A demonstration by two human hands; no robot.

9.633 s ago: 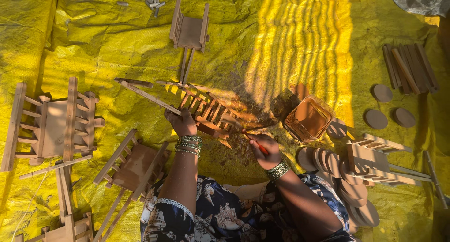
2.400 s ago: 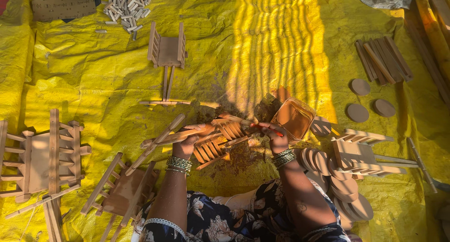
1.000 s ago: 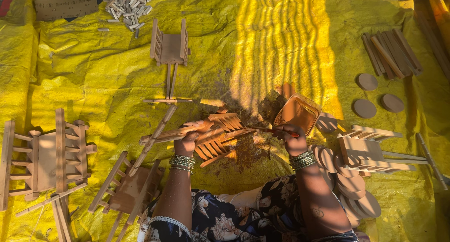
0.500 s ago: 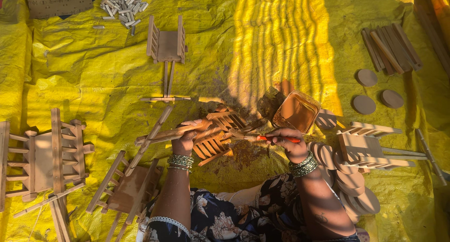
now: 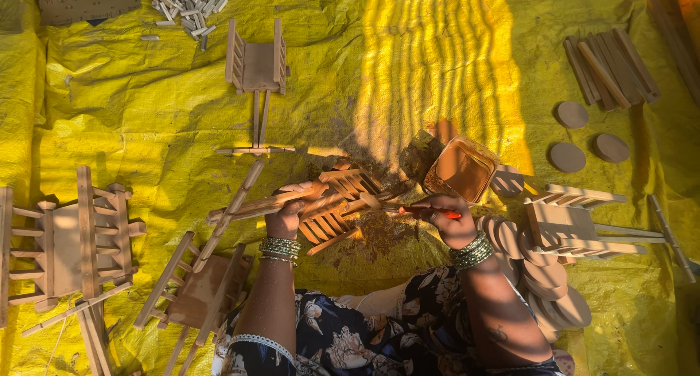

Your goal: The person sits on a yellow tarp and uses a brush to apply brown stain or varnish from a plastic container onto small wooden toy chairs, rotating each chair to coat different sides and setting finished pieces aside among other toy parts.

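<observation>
My left hand (image 5: 290, 210) grips a small slatted wooden frame (image 5: 332, 205) by its long side rails and holds it just above the yellow sheet (image 5: 437, 63). My right hand (image 5: 446, 217) is closed on a thin brush with a red-orange handle (image 5: 429, 212), whose tip reaches left to the frame's slats. Just beyond the right hand sits an open square container of brown liquid (image 5: 461, 169). Brown stains mark the sheet under the frame.
Assembled wooden pieces lie at the left (image 5: 69, 245), by my left knee (image 5: 200, 292), at the top (image 5: 255, 59) and at the right (image 5: 576, 219). Round wooden discs (image 5: 572, 115), a bundle of flat sticks (image 5: 609, 66) and a heap of small pegs (image 5: 186, 1) lie farther off.
My right hand has come back from the brown container to the frame with the brush. My left hand has kept hold of the frame, tilting it slightly.
</observation>
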